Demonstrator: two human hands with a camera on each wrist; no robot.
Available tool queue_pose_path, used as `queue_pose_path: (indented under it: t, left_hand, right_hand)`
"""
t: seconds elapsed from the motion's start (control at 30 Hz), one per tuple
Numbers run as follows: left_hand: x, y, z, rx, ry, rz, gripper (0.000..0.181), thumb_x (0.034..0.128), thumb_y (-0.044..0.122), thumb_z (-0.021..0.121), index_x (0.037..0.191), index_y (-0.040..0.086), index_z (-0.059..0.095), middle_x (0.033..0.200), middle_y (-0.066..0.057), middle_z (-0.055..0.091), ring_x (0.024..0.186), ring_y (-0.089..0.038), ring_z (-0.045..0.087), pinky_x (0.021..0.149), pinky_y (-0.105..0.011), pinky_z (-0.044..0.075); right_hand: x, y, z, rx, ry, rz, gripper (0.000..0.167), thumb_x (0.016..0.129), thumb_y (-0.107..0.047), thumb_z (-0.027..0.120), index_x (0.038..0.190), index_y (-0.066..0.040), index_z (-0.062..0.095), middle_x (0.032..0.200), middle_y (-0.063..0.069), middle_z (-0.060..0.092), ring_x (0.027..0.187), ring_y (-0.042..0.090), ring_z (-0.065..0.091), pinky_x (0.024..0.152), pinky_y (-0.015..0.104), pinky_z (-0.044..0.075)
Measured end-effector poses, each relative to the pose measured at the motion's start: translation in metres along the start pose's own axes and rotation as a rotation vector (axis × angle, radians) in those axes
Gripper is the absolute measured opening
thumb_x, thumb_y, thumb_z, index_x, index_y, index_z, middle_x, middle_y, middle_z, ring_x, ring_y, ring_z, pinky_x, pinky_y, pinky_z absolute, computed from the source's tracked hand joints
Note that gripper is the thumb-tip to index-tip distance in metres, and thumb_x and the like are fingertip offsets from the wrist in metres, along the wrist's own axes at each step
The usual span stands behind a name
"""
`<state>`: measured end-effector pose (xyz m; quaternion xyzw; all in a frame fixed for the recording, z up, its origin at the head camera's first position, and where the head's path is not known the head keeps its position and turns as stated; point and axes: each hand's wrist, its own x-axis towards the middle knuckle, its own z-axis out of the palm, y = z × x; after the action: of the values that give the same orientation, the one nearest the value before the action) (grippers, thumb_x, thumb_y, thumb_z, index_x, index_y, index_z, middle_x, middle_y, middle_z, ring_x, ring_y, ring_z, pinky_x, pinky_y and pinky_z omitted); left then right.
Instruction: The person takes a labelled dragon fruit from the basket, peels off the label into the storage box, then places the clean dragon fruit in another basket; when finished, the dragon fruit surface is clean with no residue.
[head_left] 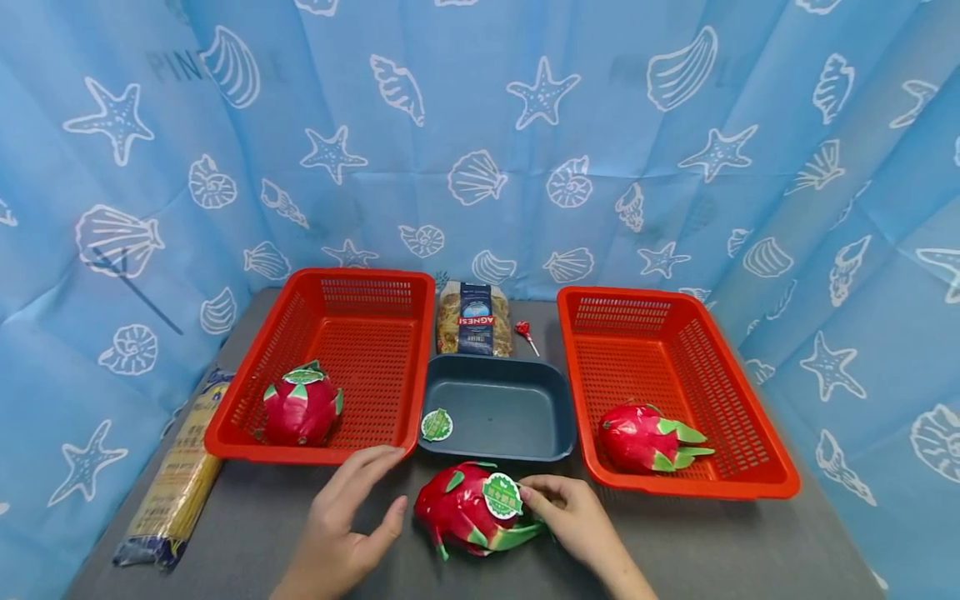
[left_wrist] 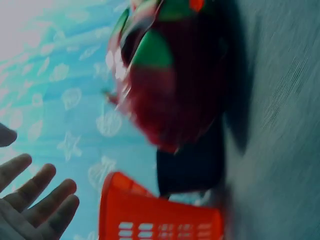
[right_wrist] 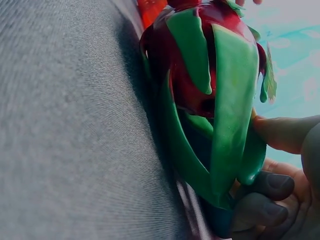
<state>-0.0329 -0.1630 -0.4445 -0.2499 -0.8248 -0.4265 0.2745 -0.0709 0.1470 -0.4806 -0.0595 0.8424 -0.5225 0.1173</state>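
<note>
A red dragon fruit with green leaf tips and a round green-and-white sticker lies on the grey table, in front of the dark tray. My right hand grips its leafy end. In the right wrist view, the thumb touches a green leaf and the fingers curl beside the leaves. To the fruit's left, my left hand holds nothing, its fingers apart. The left wrist view shows those spread fingers away from the dark, blurred fruit.
Red baskets stand left and right, each holding a dragon fruit. Between them is a dark tray with a sticker. Behind it lie a pasta bag and a lollipop; spaghetti lies far left.
</note>
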Motion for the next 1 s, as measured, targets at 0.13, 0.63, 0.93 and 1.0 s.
queue_pose_path:
  t: [0.13, 0.63, 0.93, 1.0]
  left_hand:
    - [-0.001, 0.004, 0.013, 0.023, -0.16, -0.058, 0.061, 0.083, 0.013, 0.085, 0.139, 0.021, 0.062, 0.132, 0.004, 0.061, 0.114, -0.014, 0.061, 0.096, -0.021, 0.052]
    - [0.0, -0.006, 0.042, 0.101, -0.507, -0.19, 0.066, 0.091, 0.06, 0.069, 0.144, 0.021, 0.061, 0.14, 0.006, 0.06, 0.123, -0.013, 0.058, 0.093, -0.038, 0.058]
    - [-0.001, -0.008, 0.042, 0.042, -0.519, -0.239, 0.07, 0.0904, 0.063, 0.066, 0.145, 0.02, 0.06, 0.14, 0.006, 0.059, 0.122, -0.014, 0.058, 0.095, -0.039, 0.057]
    - [-0.001, -0.009, 0.042, 0.036, -0.518, -0.247, 0.071, 0.0899, 0.064, 0.065, 0.145, 0.02, 0.06, 0.139, 0.006, 0.059, 0.122, -0.015, 0.058, 0.095, -0.039, 0.056]
  right_hand:
    - [-0.001, 0.001, 0.001, 0.004, 0.005, -0.019, 0.025, 0.096, -0.024, 0.074, 0.108, -0.002, 0.077, 0.092, 0.001, 0.075, 0.075, 0.008, 0.064, 0.066, 0.022, 0.054]
    - [-0.004, -0.004, 0.0, -0.052, 0.034, -0.014, 0.025, 0.094, -0.027, 0.075, 0.108, -0.006, 0.078, 0.091, -0.003, 0.073, 0.062, 0.006, 0.053, 0.056, 0.022, 0.046]
    - [-0.013, -0.013, 0.004, -0.089, 0.183, -0.074, 0.011, 0.096, -0.022, 0.074, 0.101, -0.015, 0.081, 0.099, -0.007, 0.074, 0.088, 0.007, 0.066, 0.075, 0.024, 0.056]
    - [-0.014, -0.016, 0.005, -0.077, 0.199, -0.074, 0.012, 0.096, -0.022, 0.074, 0.101, -0.015, 0.082, 0.101, -0.007, 0.074, 0.097, 0.009, 0.068, 0.082, 0.026, 0.057]
